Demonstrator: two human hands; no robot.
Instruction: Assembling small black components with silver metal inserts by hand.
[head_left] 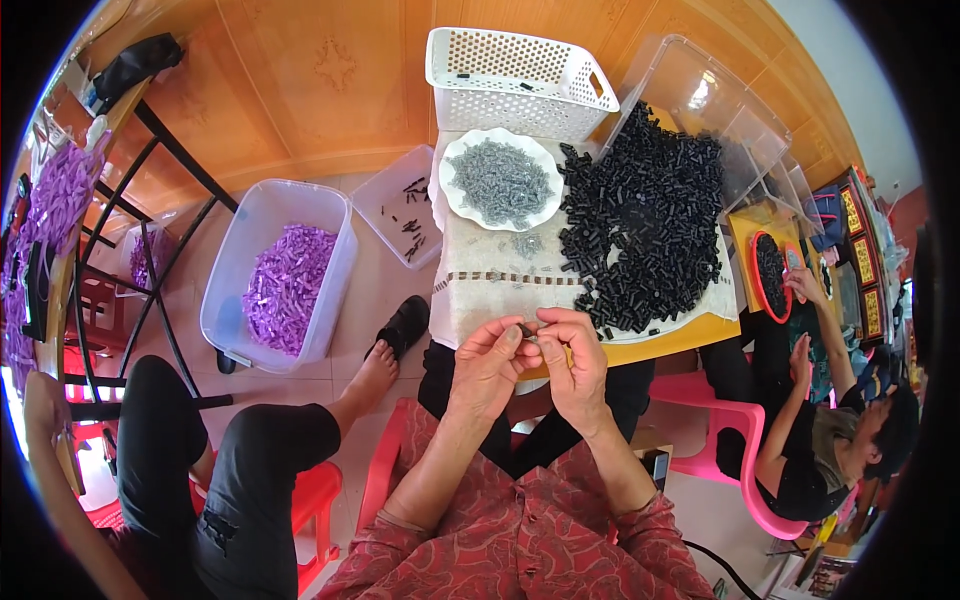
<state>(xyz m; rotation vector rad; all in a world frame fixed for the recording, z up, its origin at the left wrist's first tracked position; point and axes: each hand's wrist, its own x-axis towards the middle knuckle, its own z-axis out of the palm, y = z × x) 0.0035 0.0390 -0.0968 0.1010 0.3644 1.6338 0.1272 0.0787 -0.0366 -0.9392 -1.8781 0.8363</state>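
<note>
My left hand (489, 362) and my right hand (574, 362) meet over the near edge of the table, fingertips pinched together. Between them is a small dark piece (526, 331), mostly covered by the fingers; it resembles the black tube-shaped pieces nearby. Just beyond my hands lies a pale cloth (480, 310) with a dashed stripe. A large heap of short black plastic tubes (640, 230) spreads over the table's right side. Farther back stands a white scalloped plate (453, 202) full of small translucent grey pieces (500, 182), and a few more lie loose before it.
A white perforated basket (520, 113) stands at the table's back, beside a tipped clear bin (690, 85). Left on the floor, a clear tub (340, 270) holds purple pieces (292, 285). One person sits at left; another at right reaches to a red-rimmed tray (783, 312).
</note>
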